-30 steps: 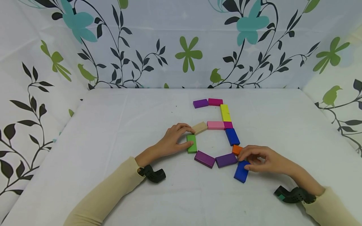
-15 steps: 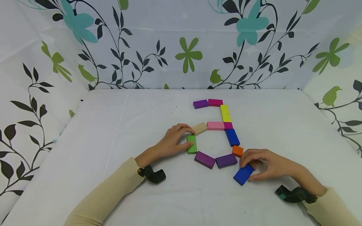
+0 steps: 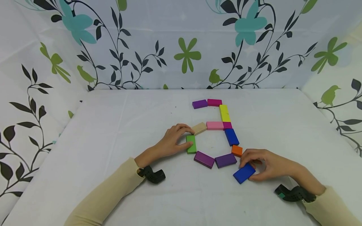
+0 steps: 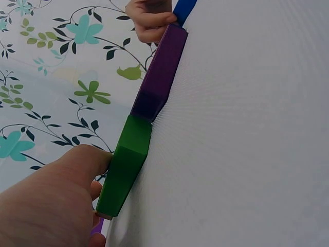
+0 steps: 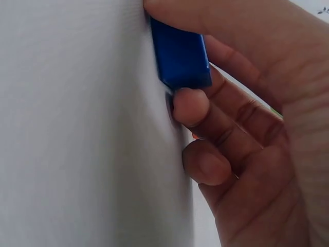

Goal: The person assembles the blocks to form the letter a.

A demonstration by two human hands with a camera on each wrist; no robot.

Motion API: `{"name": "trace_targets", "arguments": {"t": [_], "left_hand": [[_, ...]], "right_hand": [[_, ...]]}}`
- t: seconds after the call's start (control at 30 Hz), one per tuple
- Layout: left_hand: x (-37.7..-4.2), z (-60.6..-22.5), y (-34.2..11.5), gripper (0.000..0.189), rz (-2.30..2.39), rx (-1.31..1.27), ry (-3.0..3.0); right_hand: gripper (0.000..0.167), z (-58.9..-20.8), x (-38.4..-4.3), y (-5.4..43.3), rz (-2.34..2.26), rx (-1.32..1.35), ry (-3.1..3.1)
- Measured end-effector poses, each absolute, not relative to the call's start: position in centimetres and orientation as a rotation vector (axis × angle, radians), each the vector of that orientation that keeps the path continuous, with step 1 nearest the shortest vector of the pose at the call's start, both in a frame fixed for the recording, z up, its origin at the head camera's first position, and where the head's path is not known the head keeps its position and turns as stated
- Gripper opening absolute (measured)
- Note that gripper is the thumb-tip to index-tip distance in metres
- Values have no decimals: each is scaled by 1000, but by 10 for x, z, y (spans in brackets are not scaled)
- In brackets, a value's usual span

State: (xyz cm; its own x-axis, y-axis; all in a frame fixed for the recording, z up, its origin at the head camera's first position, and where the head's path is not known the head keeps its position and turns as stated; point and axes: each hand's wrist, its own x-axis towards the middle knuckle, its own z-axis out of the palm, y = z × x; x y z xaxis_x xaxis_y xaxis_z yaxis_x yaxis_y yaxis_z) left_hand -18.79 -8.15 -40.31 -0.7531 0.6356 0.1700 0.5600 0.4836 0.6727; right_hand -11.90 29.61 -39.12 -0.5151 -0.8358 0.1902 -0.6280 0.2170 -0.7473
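Note:
In the head view my right hand [image 3: 267, 164] pinches a blue wooden block [image 3: 244, 173] between thumb and fingers, at the near right end of a line of blocks. The right wrist view shows that blue block [image 5: 180, 54] held low against the cloth. My left hand [image 3: 172, 141] grips a green block [image 3: 191, 148]: its thumb lies over the block and a fingertip is at the far end, by a tan block [image 3: 199, 128]. In the left wrist view the thumb touches the side of the green block [image 4: 126, 164]; the other fingers are partly hidden.
A plum block [image 3: 204, 159] and a dark purple block [image 3: 226, 160] lie between the hands. An orange block [image 3: 237, 150], another blue block [image 3: 232, 137], a pink block [image 3: 214, 126] and a yellow block [image 3: 225, 113] continue the curve. White cloth [image 3: 135, 113] covers the table.
My right hand has shifted slightly toward me, away from the orange block, and the blue block in it has turned clockwise. The left hand has stayed at the green block.

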Motion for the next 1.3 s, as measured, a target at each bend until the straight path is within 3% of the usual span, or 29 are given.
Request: {"name": "trace_targets", "arguments": {"t": [1.3], "left_hand": [[-188,-403,-81,37,1119,1070,2622]], "right_hand": [[41,-387,-128,326,-1148,-1233,2396]]}}
